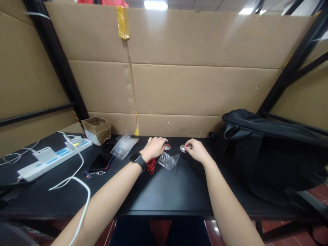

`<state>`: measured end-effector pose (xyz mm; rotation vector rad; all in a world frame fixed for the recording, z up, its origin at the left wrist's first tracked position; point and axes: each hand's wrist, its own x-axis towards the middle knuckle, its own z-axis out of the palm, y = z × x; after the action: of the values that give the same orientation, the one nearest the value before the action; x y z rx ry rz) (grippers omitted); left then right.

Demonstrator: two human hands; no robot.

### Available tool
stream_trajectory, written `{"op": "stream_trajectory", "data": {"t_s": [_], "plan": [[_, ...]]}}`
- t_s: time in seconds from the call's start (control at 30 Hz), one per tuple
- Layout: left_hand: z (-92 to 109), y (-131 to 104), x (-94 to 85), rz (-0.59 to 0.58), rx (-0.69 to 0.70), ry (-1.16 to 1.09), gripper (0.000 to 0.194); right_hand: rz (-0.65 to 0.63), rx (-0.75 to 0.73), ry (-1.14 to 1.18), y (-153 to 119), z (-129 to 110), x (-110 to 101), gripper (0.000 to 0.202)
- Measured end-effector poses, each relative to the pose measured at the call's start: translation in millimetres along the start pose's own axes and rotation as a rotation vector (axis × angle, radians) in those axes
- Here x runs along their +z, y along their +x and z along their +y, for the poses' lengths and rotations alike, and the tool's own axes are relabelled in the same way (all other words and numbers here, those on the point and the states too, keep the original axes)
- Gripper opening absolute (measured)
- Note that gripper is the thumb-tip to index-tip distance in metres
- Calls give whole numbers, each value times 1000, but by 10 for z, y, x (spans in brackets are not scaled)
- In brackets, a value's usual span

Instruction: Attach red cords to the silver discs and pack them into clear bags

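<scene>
My left hand point(154, 147), with a dark watch on its wrist, curls its fingers over a small clear round piece point(167, 147) like a suction cup, with a bit of red on top. To its right, my right hand point(196, 149) pinches a second clear suction cup point(182, 148) by its red part at the table surface. A bundle of red cords point(151, 166) lies beside my left wrist. Between the two forearms rests a crumpled clear plastic bag point(168, 161). The fingers partly hide both cups.
Left on the black table point(169, 194) are a white power strip point(56, 159) with cables, a phone point(101, 162), a keychain point(94, 173), another plastic bag point(124, 147) and a small open cardboard box point(97, 130). A black bag point(271, 150) fills the right. Cardboard panels point(176, 75) stand behind.
</scene>
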<state>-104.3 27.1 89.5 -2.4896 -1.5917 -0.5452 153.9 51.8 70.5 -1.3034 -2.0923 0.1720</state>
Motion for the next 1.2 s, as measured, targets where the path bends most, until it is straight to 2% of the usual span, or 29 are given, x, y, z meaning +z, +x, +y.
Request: {"op": "stream_trajectory", "data": {"t_s": [0.1,0.2,0.3,0.43,0.5,0.63,0.8,0.93,1.07,1.2], "plan": [[-4,255,115,-73,30,102,24,34,-11,24,9,1,19,6],[37,400,214,-94,31,127,13,39,-28,45,13,-13,41,7],[69,419,247,-74,18,126,14,40,-40,74,17,-39,55,6],[70,335,175,3,-37,98,18,61,-40,222,22,-151,71,6],[65,281,120,73,-107,-72,19,92,-24,342,21,-248,91,7],[94,141,64,156,-280,-679,19,153,3,599,5,-463,173,13],[224,-158,57,189,-316,-1172,22,121,-53,774,-44,-676,292,18],[304,-327,20,253,-406,-1297,24,61,-55,859,-89,-790,319,20],[309,-330,14,263,-405,-1310,24,18,-34,966,-108,-831,288,21],[261,-321,84,263,-404,-1240,24,-22,-17,943,-111,-821,276,28]]}}
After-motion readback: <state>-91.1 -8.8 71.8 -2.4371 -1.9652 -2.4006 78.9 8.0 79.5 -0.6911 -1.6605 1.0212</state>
